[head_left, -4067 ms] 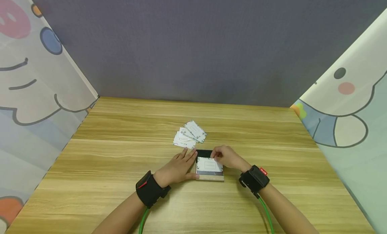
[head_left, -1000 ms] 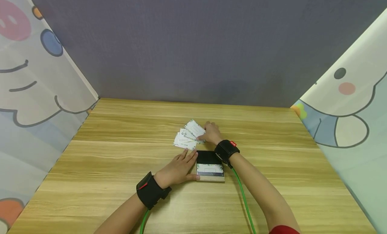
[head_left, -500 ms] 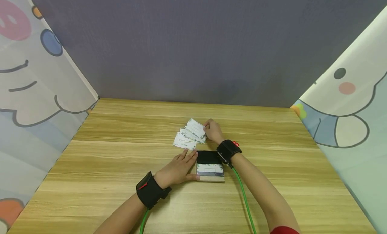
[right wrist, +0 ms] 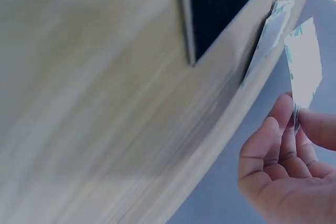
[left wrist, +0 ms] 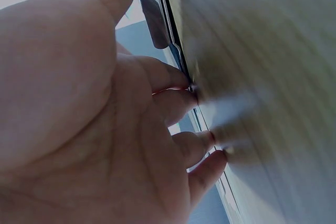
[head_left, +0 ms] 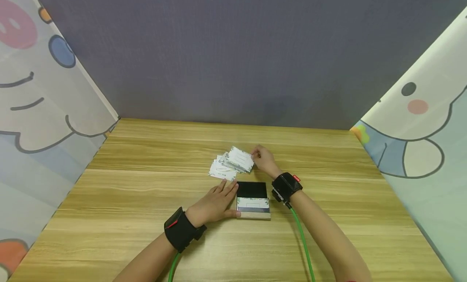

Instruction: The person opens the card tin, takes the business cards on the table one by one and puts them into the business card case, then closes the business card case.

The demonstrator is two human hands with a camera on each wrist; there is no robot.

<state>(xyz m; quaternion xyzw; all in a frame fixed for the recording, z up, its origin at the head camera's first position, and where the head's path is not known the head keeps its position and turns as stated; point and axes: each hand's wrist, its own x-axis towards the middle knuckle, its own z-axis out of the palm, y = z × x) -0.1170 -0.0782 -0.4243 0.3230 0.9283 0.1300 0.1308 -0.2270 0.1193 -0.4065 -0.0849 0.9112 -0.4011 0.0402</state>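
My right hand (head_left: 265, 160) pinches a white business card (head_left: 240, 157) with a green leaf print by its right end. In the right wrist view the card (right wrist: 305, 64) stands up from thumb and fingertips, apart from the fanned cards. Those loose cards (head_left: 221, 171) lie on the table just behind the card case (head_left: 251, 189). The flat case has a black upper part, and a printed card (head_left: 253, 203) sits in its lower part. My left hand (head_left: 211, 205) lies at the case's left side, fingers extended, thumb at its lower left corner. In the left wrist view the fingertips (left wrist: 210, 166) meet the tabletop beside the case.
The wood-grain table (head_left: 146, 152) runs back to a dark grey panel (head_left: 233, 59). Cartoon-printed sheets (head_left: 416, 144) stand at both sides. A black strap (head_left: 287, 186) with a green cable (head_left: 304, 241) is on the right wrist, and a similar one on the left.
The right hand went from the case to the loose cards, took hold of the top one and has drawn it slightly right. The left hand has stayed beside the case.
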